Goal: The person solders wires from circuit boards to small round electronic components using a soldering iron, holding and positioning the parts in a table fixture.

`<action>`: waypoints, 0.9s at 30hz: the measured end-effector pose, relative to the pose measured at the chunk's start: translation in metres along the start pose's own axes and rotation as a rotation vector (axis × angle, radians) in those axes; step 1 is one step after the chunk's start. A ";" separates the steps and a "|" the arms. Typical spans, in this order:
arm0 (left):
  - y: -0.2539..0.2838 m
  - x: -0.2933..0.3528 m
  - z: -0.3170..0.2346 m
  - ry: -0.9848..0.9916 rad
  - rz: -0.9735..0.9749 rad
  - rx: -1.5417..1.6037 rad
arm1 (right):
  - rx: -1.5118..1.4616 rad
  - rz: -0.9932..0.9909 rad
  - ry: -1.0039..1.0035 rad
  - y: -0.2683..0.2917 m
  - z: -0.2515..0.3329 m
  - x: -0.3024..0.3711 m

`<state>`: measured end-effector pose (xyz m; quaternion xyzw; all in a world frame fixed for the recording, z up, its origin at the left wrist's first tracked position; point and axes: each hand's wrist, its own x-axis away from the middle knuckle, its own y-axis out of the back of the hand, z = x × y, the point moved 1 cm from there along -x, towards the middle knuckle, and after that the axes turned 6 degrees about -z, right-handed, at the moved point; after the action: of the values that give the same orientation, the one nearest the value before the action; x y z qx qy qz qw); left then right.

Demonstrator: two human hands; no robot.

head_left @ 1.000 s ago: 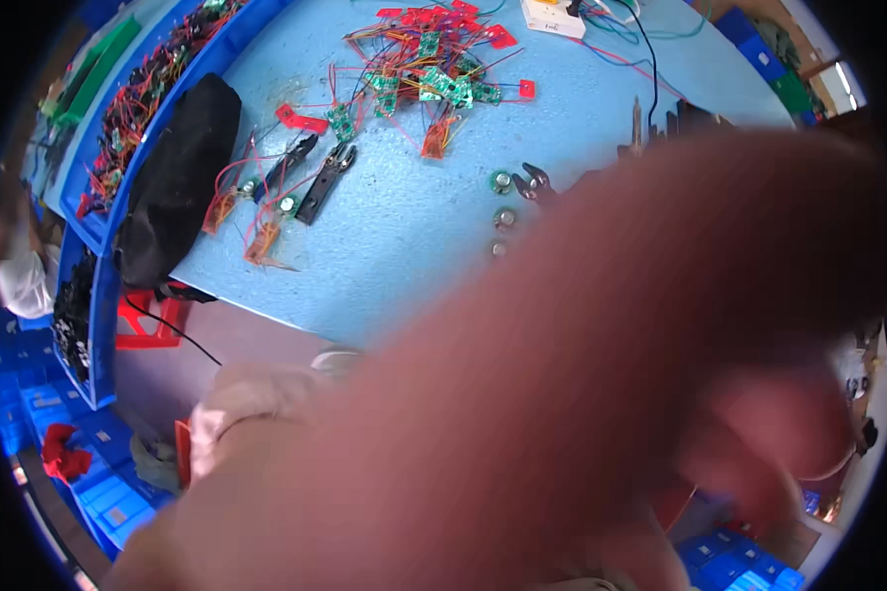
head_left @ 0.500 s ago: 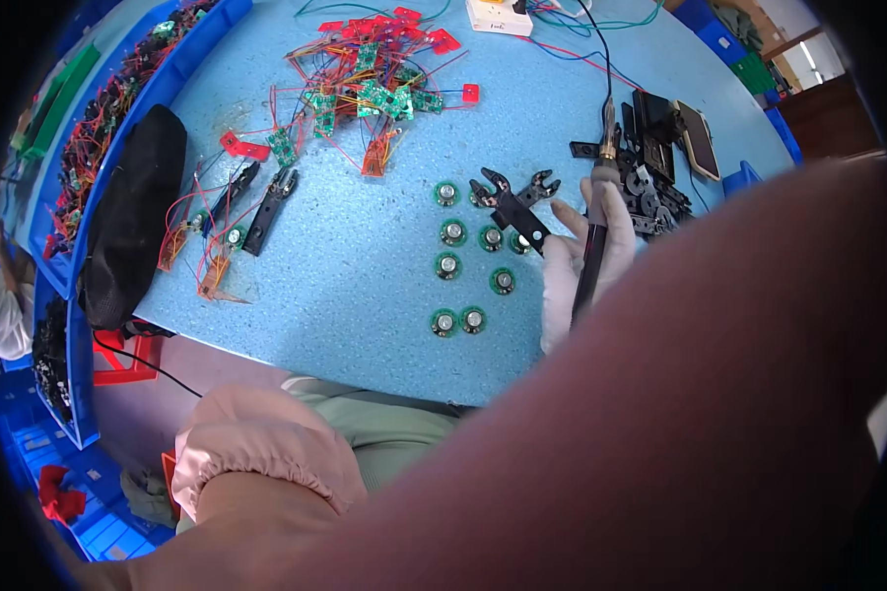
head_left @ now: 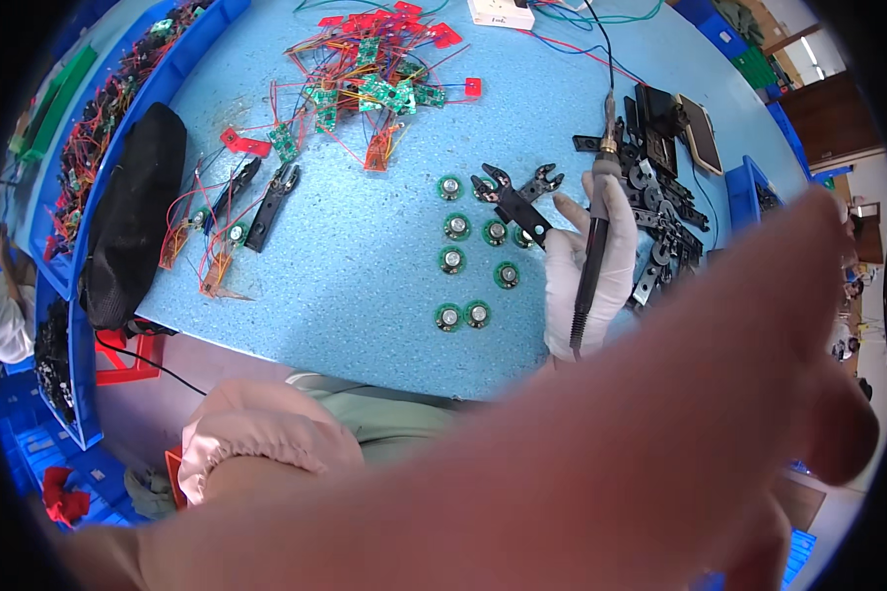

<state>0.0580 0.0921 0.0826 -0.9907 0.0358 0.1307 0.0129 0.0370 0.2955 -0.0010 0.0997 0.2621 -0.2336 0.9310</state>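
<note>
My right hand (head_left: 616,251), in a white glove with some fingertips bare, is closed around a soldering iron (head_left: 593,256), whose tip points away from me. By its fingertips is a black plastic part (head_left: 522,213) with claw-like ends; whether it is gripped or only touched is unclear. Several small round parts (head_left: 456,227) with silver centres and green rims lie left of that hand. My bare left hand (head_left: 759,345), large and blurred, is raised close to the view at right, fingers apart, nothing visible in it. Its forearm crosses the foreground and hides my right forearm.
Red-tabbed wires with green circuit boards (head_left: 375,94) are heaped at the back. Two black clip-shaped pieces (head_left: 272,209) lie left with wired parts. Black plastic parts (head_left: 660,222) are piled right, near a phone-like slab (head_left: 700,133). A blue bin (head_left: 207,49) lines the left edge.
My left arm has shifted, bringing its hand and fingers into view at right and uncovering more black parts and a blue bin. My right hand stays almost in place with the iron.
</note>
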 end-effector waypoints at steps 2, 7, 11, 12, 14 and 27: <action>-0.003 -0.003 -0.002 -0.007 0.008 -0.027 | 0.041 0.025 0.043 -0.001 -0.001 0.001; -0.002 -0.007 0.010 -0.034 0.074 -0.064 | 0.043 0.047 0.032 0.005 0.000 0.001; -0.005 0.007 0.072 -0.339 0.152 -0.877 | -0.042 0.102 -0.030 0.003 0.006 0.003; -0.009 0.006 0.082 -0.342 0.136 -0.902 | -0.038 0.106 -0.040 0.003 0.006 0.004; -0.013 0.006 0.092 -0.346 0.100 -0.954 | -0.033 0.119 -0.061 0.003 0.005 0.004; 0.012 0.026 0.070 -0.315 -0.017 -0.965 | 0.155 0.261 0.065 -0.022 0.039 0.030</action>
<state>0.0637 0.0810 0.0082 -0.8522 -0.0390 0.2803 -0.4401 0.0661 0.2529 0.0144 0.2118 0.2580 -0.1267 0.9341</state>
